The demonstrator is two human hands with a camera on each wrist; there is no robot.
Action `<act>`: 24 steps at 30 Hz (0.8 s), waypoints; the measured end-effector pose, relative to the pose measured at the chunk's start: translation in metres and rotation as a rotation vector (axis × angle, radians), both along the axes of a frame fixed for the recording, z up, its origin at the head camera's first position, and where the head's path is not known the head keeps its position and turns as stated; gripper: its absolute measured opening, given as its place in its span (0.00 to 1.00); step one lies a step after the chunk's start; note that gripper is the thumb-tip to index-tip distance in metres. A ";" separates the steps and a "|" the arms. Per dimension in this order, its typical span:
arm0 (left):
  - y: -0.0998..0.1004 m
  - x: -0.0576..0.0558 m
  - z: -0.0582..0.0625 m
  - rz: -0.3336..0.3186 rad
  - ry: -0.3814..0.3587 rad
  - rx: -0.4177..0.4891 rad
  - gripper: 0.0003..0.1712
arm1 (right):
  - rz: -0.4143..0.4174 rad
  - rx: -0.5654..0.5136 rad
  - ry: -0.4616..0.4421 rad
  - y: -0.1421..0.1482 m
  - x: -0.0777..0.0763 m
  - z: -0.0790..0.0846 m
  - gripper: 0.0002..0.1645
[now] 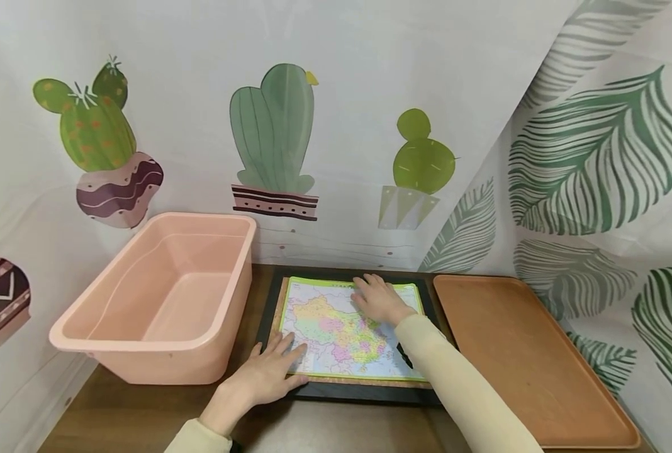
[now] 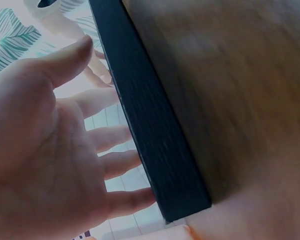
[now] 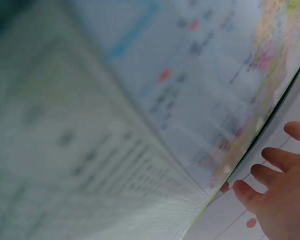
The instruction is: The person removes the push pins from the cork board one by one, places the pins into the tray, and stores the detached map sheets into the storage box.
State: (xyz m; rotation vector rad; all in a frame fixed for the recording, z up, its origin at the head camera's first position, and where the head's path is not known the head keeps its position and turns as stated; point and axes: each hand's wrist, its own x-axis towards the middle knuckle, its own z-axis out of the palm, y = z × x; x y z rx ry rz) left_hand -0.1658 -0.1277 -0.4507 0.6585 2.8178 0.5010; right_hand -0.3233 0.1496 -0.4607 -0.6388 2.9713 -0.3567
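Take the middle of the coloured map (image 1: pixel 336 333) as the centre of a clock face, with twelve o'clock on the side of the printed cloth (image 1: pixel 347 242). The map, which has a green border, lies flat upon a brown panel (image 1: pixel 364 380) inside a black frame (image 1: pixel 364 393), and this frame rests on the wooden table (image 1: pixel 324 428). The right hand (image 1: pixel 382 301) is at one o'clock, over the upper part of the map; its fingers are straight and a little spread, pinching nothing. Its pale sleeve (image 1: pixel 460 384) crosses the map's edge near four o'clock. The left hand (image 1: pixel 262 374) is at eight o'clock, at the corner of the frame, with its fingers spread and clear gaps between them, as the left wrist view also shows. I cannot tell how firmly either hand presses. A pink basin (image 1: pixel 200 345) stands at between nine and ten o'clock, close beside the frame, and an orange-brown tray (image 1: pixel 528 358) lies at three o'clock, just beside the frame's other edge.
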 end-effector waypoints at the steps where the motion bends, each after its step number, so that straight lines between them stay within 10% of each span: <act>1: 0.000 0.000 0.000 0.001 -0.001 -0.004 0.37 | -0.001 -0.005 0.006 -0.001 -0.002 0.000 0.34; 24: 0.000 -0.001 0.002 -0.013 0.006 -0.030 0.36 | -0.056 -0.106 0.066 -0.007 -0.032 -0.006 0.25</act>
